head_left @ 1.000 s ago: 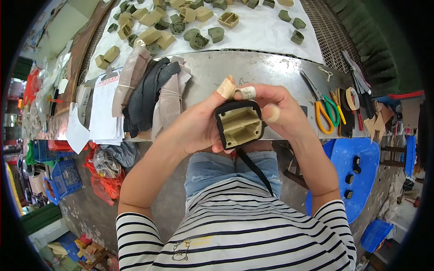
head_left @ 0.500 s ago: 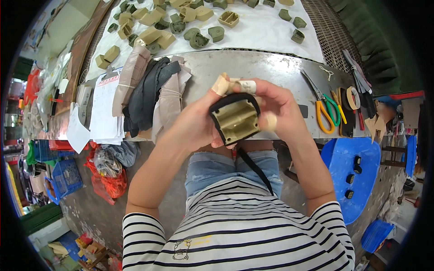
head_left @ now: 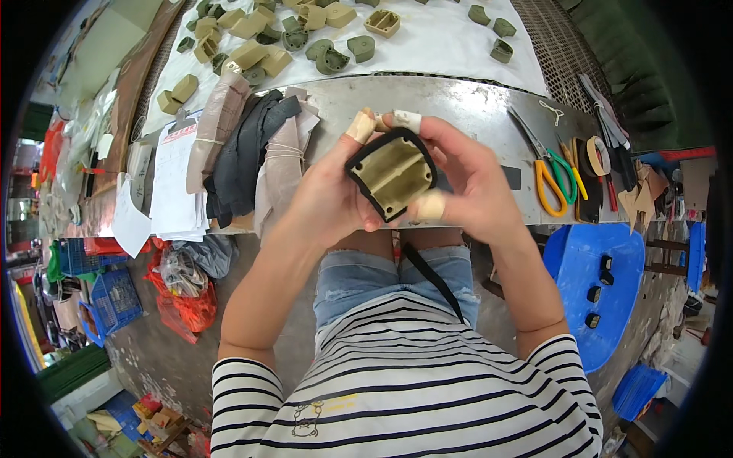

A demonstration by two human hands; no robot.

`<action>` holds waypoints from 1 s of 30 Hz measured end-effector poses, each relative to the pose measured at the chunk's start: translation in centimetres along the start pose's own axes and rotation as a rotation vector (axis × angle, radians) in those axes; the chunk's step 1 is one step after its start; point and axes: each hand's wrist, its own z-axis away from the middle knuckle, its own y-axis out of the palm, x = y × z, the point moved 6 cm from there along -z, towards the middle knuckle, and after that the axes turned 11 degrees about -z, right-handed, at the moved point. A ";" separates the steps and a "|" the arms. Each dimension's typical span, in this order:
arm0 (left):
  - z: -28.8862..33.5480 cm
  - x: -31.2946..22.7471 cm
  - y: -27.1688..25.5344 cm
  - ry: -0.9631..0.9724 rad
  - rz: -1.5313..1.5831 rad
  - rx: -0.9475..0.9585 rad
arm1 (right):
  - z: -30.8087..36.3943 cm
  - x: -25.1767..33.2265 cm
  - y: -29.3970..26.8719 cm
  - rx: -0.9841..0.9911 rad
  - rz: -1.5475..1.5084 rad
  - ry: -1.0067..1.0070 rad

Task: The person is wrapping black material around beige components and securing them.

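Note:
Between my hands, over the near edge of the metal table, is a small hollow tan plastic shell with a black strip running round its rim. Its ribbed inside faces up at me. My left hand grips it from the left, with the fingers partly hidden behind it. My right hand closes on its right side, the taped thumb pressing at the lower right rim. Pale tape wraps several fingertips. A loose black strap hangs below, across my shorts; whether it joins the rim strip is hidden.
Many tan and green plastic shells lie on a white cloth at the back. Bundled fabric strips and papers sit left. Scissors and other tools lie right, above a blue basin holding several dark pieces.
The shell has tilted and risen slightly in my hands. My right thumb has come in from beside it onto its lower right rim. The view has shifted a little.

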 end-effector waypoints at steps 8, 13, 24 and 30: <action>-0.2 0.0 0.3 0.044 -0.013 -0.159 | 0.3 -0.1 0.6 -0.031 0.216 -0.037; 0.1 -0.1 0.4 0.067 -0.115 -0.075 | 0.2 -1.0 0.3 -0.137 -0.036 0.048; 0.0 -0.1 -0.6 0.059 -0.181 -0.062 | -0.2 -0.3 -0.2 -0.134 0.203 -0.049; 0.1 -2.0 0.2 0.311 -0.478 -0.297 | 0.2 1.5 0.2 -0.266 0.424 -0.061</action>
